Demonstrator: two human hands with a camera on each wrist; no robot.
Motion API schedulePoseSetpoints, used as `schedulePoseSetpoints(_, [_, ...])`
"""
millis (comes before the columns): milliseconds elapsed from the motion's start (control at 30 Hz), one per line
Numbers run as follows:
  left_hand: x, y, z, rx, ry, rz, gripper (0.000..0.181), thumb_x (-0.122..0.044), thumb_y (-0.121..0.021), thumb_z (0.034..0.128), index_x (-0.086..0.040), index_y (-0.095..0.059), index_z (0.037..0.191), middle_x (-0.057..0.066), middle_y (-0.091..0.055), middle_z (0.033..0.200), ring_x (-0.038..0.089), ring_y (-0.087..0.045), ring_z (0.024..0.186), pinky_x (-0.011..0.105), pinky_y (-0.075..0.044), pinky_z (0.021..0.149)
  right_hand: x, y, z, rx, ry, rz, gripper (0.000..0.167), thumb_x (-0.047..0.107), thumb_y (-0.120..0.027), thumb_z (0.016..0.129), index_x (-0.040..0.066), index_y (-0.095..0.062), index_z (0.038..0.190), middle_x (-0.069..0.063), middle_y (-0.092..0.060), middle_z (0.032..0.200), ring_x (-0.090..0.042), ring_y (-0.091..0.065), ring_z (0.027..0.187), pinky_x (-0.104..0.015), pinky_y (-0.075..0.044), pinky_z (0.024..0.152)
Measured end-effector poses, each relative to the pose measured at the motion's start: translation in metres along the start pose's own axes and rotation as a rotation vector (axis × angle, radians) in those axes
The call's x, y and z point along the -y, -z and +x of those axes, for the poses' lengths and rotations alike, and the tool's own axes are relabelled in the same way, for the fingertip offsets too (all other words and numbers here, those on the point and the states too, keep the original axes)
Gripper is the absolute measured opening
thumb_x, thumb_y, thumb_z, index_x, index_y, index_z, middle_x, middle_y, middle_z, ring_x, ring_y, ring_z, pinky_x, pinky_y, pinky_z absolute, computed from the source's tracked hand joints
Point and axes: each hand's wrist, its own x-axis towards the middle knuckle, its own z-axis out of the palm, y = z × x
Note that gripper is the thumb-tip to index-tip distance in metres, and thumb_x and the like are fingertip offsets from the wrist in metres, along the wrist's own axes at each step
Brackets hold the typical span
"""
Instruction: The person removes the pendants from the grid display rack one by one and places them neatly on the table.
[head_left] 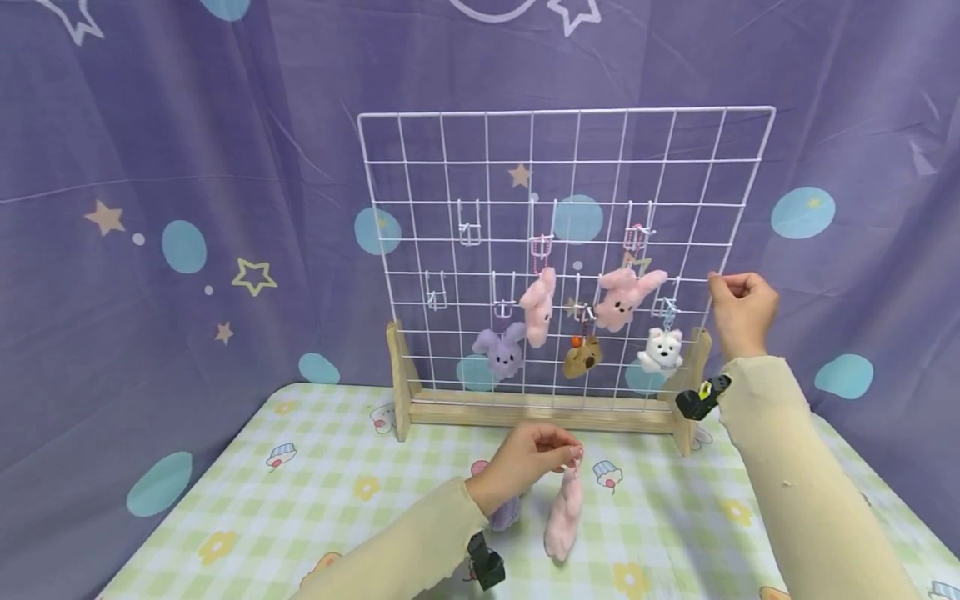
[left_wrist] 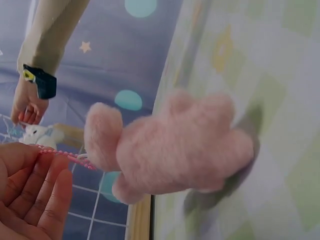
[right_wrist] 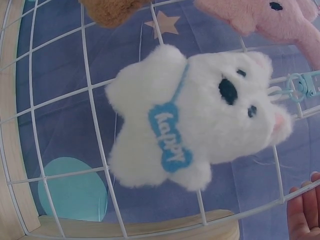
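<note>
My left hand pinches the pink bead chain of a pink plush, which hangs just over the table; in the left wrist view the plush dangles from the chain at the fingers. My right hand holds the right edge wire of the white grid rack between thumb and fingers. On the rack's hooks hang a white plush with a blue "happy" tag, a brown plush, a purple plush and two pink ones. Empty hooks are at the left.
A purple plush lies on the table, partly behind my left hand. The rack stands in a wooden base on the green checked tablecloth. Behind it hangs a purple curtain with stars and blue spots.
</note>
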Motion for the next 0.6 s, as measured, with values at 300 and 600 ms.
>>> schedulePoseSetpoints(300, [0.016,0.010,0.009,-0.049,0.045,0.044,0.012,-0.009,-0.066,0.0876,0.000,-0.069,0.095,0.010,-0.069,0.085,0.012,-0.063,0.073,0.027,-0.055,0.066,0.002,0.000,-0.001,0.007,-0.006,-0.012,0.023,0.023,-0.067,0.086,0.024,-0.052,0.069,0.016,-0.048,0.058,0.002,-0.045,0.054,-0.013,-0.037,0.051])
schedulePoseSetpoints(600, [0.024,0.018,0.010,-0.067,0.039,0.090,0.011,-0.003,-0.067,0.0847,0.003,-0.068,0.093,0.016,-0.068,0.084,0.019,-0.064,0.073,0.028,-0.055,0.064,0.001,0.001,-0.001,0.006,-0.002,-0.005,0.023,0.022,-0.067,0.086,0.023,-0.052,0.068,0.017,-0.048,0.057,0.003,-0.045,0.052,-0.013,-0.037,0.051])
